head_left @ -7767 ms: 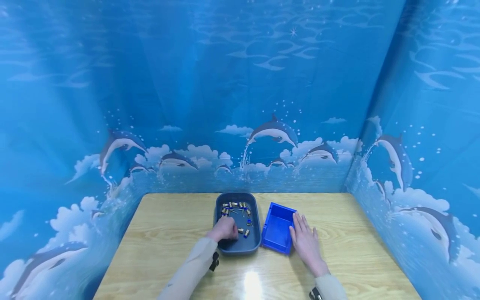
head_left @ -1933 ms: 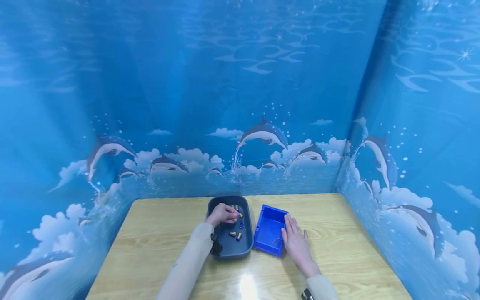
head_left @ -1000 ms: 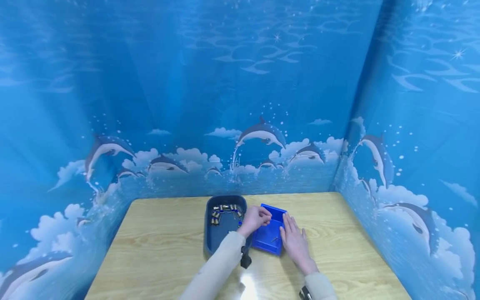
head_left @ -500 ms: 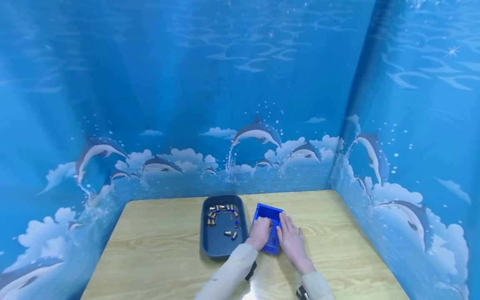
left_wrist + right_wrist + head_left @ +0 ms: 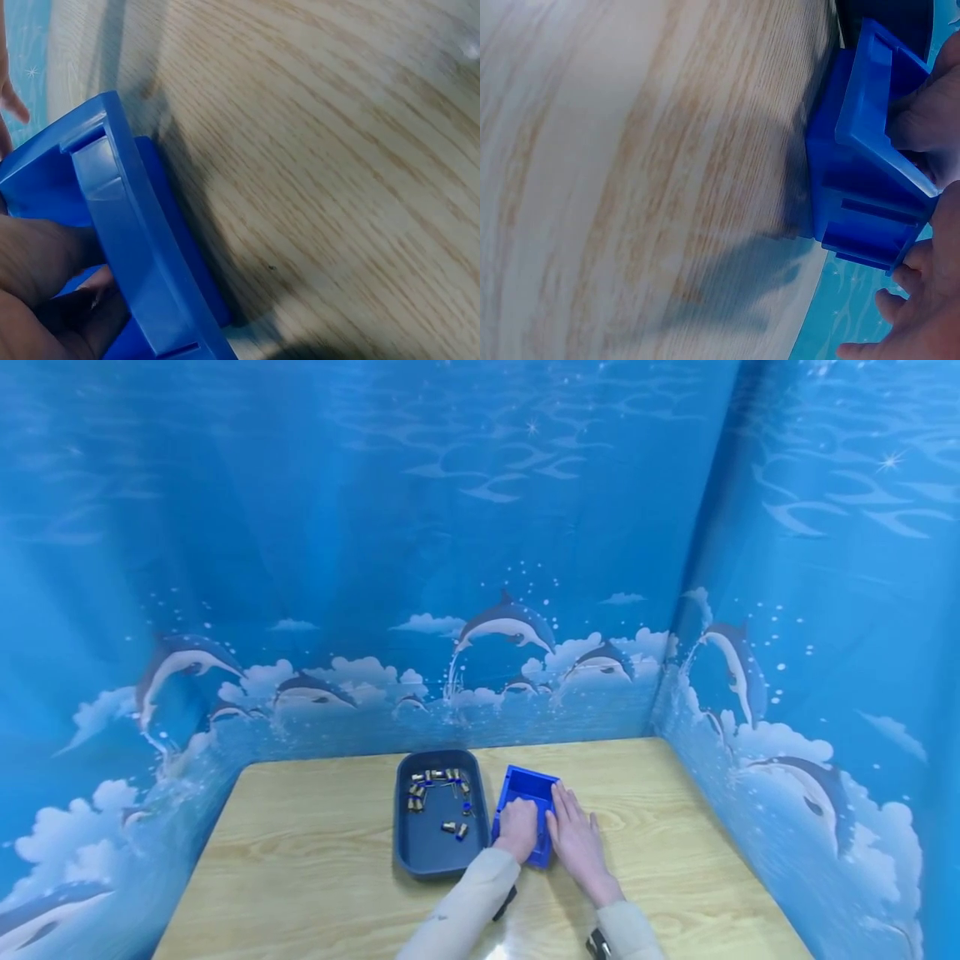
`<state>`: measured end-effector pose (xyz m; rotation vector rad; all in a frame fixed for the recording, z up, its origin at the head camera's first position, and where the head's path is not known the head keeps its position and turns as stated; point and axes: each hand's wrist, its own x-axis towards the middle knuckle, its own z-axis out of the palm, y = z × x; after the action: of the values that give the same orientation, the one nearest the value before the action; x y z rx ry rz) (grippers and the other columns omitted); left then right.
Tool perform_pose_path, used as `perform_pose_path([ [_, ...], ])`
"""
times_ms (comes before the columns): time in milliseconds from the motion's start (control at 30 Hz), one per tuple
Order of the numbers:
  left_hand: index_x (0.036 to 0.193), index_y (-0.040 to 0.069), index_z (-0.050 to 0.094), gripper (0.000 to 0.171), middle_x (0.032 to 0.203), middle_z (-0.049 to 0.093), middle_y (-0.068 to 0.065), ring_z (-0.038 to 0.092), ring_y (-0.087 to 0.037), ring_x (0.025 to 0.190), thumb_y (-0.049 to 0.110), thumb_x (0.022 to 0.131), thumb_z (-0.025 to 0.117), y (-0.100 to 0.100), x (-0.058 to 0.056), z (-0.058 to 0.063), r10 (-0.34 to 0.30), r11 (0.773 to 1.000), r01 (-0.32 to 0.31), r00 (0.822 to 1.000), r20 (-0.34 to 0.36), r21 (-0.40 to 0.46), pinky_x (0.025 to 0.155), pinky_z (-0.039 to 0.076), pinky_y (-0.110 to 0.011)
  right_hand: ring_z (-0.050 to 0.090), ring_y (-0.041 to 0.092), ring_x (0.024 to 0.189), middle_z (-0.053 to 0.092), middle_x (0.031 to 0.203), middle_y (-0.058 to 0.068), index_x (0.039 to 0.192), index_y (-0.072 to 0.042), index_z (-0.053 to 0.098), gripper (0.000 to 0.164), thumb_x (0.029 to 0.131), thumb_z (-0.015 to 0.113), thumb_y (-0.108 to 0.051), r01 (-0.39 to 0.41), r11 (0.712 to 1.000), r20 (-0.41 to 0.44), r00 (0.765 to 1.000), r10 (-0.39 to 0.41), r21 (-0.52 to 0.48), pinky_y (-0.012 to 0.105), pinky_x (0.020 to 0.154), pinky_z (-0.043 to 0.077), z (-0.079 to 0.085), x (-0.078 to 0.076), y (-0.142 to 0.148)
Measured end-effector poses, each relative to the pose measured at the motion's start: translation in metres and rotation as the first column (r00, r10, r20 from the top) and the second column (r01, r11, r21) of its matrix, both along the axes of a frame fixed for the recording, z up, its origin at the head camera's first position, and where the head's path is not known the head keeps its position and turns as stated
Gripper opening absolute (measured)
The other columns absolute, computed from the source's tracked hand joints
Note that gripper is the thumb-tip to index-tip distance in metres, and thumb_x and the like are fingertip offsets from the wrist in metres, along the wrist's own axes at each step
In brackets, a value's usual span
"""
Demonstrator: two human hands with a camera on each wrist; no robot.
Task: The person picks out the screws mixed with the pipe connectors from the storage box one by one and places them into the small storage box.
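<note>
My left hand [image 5: 519,827] reaches down inside a small blue plastic bin [image 5: 534,774], fingers curled and pointing downward. In the left wrist view its fingers [image 5: 37,259] dip behind the bin's front wall; I cannot tell whether they hold anything. My right hand [image 5: 577,839] lies against the bin's right side with straight fingers, also seen beside the bin's wall [image 5: 862,180] in the right wrist view. Left of the bin stands a dark blue-grey tray [image 5: 431,856] with several small brass-coloured cylindrical parts [image 5: 416,804] with blue ends. Some thin metal pins lie among them.
Bin and tray stand close together on a light wood-grain table [image 5: 315,843]. A blue curtain [image 5: 360,568] printed with dolphins hangs behind the table and at its sides. Dark devices are strapped at both wrists.
My left hand has gone from the tray over to the bin and down into it. The right hand stays at the bin's side. The head view has shifted slightly.
</note>
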<state>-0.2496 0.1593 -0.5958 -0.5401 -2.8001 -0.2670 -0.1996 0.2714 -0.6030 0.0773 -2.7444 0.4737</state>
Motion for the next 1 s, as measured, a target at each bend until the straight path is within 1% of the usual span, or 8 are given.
perform_pose_path([
  [133,0.076,0.011,0.076,0.006,0.072,0.072,-0.007,0.072,-0.022,0.066,0.01,0.08,0.08,-0.004,0.002,0.003,0.02,1.0,-0.02,1.0,0.0,0.016,0.055,0.058,-0.032,0.045,0.041,0.14,0.045,0.155,0.018,0.149,-0.001,0.046,0.05,0.105,0.053,-0.024,-0.011,1.0,-0.009,1.0,0.011,-0.01,0.075,0.104,0.035,0.0,-0.002,-0.004],
  [267,0.079,0.009,0.075,0.006,0.075,0.072,-0.008,0.072,-0.024,0.069,0.009,0.08,0.081,-0.007,0.001,0.005,0.001,1.0,-0.001,1.0,0.028,0.031,0.057,0.059,-0.033,0.044,0.041,0.14,0.044,0.155,0.018,0.15,0.0,0.045,0.05,0.106,0.051,-0.024,-0.013,1.0,0.014,1.0,0.013,-0.01,0.075,0.104,0.034,0.0,-0.002,-0.006],
  [333,0.079,0.009,0.074,0.006,0.076,0.072,-0.008,0.072,-0.024,0.07,0.009,0.081,0.079,-0.008,-0.001,0.008,-0.018,0.999,0.017,1.0,0.015,0.048,0.058,0.059,-0.033,0.043,0.041,0.141,0.043,0.156,0.018,0.15,0.0,0.044,0.051,0.105,0.051,-0.024,-0.011,1.0,0.023,1.0,0.011,-0.014,0.075,0.105,0.034,0.001,-0.001,-0.005],
  [433,0.079,0.009,0.075,0.007,0.075,0.072,-0.007,0.072,-0.022,0.071,0.012,0.084,0.078,-0.009,-0.006,0.018,-0.051,0.989,0.053,0.999,-0.016,0.138,0.06,0.059,-0.033,0.043,0.042,0.141,0.043,0.155,0.02,0.149,0.001,0.045,0.05,0.105,0.051,-0.023,-0.008,1.0,0.021,1.0,0.008,-0.014,0.075,0.105,0.034,0.002,0.0,-0.004],
  [533,0.081,0.008,0.076,0.009,0.077,0.074,-0.005,0.072,-0.02,0.071,0.013,0.089,0.076,-0.012,-0.013,0.03,-0.079,0.956,0.077,0.997,-0.003,0.282,0.064,0.058,-0.031,0.043,0.042,0.14,0.044,0.155,0.02,0.149,0.002,0.045,0.05,0.105,0.052,-0.022,-0.003,1.0,0.014,1.0,0.003,-0.008,0.075,0.104,0.034,0.002,0.0,-0.002],
  [667,0.088,0.005,0.078,0.01,0.081,0.076,-0.006,0.073,-0.02,0.074,0.013,0.093,0.073,-0.021,-0.021,0.045,-0.087,0.896,0.048,0.994,0.067,0.441,0.065,0.058,-0.029,0.044,0.042,0.14,0.044,0.155,0.02,0.149,0.002,0.045,0.05,0.105,0.052,-0.022,-0.004,1.0,0.011,1.0,0.004,-0.006,0.075,0.104,0.035,0.003,0.0,-0.001],
  [867,0.091,0.006,0.077,0.012,0.077,0.074,-0.003,0.069,-0.015,0.067,0.014,0.096,0.07,-0.044,-0.031,0.057,-0.053,0.843,-0.002,0.995,0.086,0.539,0.059,0.054,-0.027,0.042,0.041,0.142,0.041,0.156,0.02,0.15,0.002,0.043,0.051,0.105,0.052,-0.022,-0.005,1.0,0.036,0.999,0.006,-0.029,0.076,0.105,0.032,0.004,0.001,-0.001],
  [1000,0.091,0.006,0.077,0.012,0.076,0.074,-0.004,0.069,-0.016,0.066,0.013,0.096,0.068,-0.068,-0.04,0.059,-0.008,0.82,-0.042,0.996,0.084,0.57,0.058,0.054,-0.03,0.039,0.041,0.143,0.039,0.158,0.019,0.152,0.0,0.041,0.052,0.106,0.05,-0.023,-0.004,0.999,0.059,0.998,0.006,-0.033,0.075,0.107,0.03,0.004,0.001,-0.002],
])
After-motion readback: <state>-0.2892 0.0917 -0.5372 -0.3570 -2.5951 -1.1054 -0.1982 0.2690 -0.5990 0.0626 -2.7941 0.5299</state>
